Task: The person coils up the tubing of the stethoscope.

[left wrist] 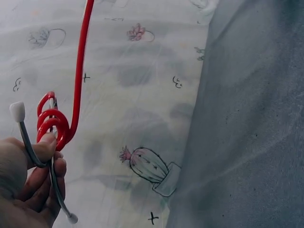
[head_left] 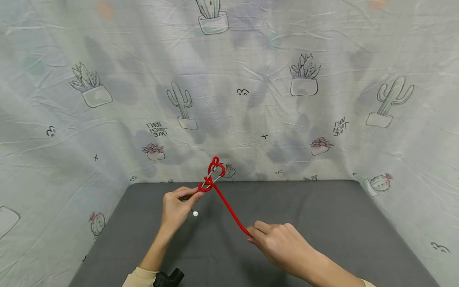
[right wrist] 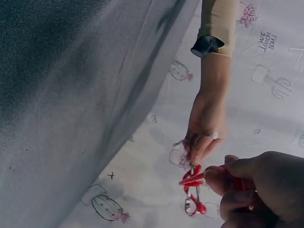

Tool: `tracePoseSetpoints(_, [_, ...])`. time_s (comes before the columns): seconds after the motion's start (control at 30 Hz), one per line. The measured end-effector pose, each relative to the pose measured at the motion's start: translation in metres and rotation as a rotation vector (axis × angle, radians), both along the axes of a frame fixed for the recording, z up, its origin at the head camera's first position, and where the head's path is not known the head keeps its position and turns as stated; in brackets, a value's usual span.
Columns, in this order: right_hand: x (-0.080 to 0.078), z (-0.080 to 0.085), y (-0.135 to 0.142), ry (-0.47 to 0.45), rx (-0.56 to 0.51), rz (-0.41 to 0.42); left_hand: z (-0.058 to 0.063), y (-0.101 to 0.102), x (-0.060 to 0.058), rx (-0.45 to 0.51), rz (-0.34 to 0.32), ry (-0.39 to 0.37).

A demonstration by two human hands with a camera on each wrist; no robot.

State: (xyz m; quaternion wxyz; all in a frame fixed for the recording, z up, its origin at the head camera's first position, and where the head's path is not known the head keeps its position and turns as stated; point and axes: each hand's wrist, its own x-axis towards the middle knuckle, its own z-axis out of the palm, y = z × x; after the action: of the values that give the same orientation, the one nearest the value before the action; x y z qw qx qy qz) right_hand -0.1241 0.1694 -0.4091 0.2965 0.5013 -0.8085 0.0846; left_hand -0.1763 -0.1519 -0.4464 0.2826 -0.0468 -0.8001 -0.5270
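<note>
Ahead of me in the head view, my left hand (head_left: 176, 208) pinches a thin metal frame between thumb and fingers. Loops of red cord (head_left: 229, 209) are wound round the frame's far part. In the left wrist view, curved grey rods (left wrist: 58, 190) stick out past the fingers, and one ends in a white tip (left wrist: 17, 112). My right hand (head_left: 283, 243), lower and to the right, grips the cord's other part, which runs straight and slanted between the hands. The right wrist view shows the cord passing into the curled right fingers (right wrist: 237, 197).
A dark grey table surface (head_left: 322, 215) lies below both hands. Pale cloth (head_left: 247, 119) printed with cacti and potted plants hangs behind and at both sides. A black device (head_left: 168, 278) is strapped at the left wrist, by the cream sleeve (head_left: 140, 278).
</note>
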Motion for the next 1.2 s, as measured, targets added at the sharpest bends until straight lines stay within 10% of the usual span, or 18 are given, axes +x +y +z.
tracePoseSetpoints(0.57, [0.002, 0.034, 0.006, 0.274, 0.044, 0.101, 0.000, 0.014, 0.010, -0.322, -0.198, -0.003])
tracePoseSetpoints(0.93, [-0.038, 0.062, 0.017, 0.343, -0.191, 0.136, 0.009, 0.019, 0.019, -0.452, -0.540, 0.156])
tracePoseSetpoints(1.2, [-0.067, 0.059, 0.020, 0.232, -0.195, 0.061, 0.011, 0.028, 0.027, -0.415, -0.783, 0.192])
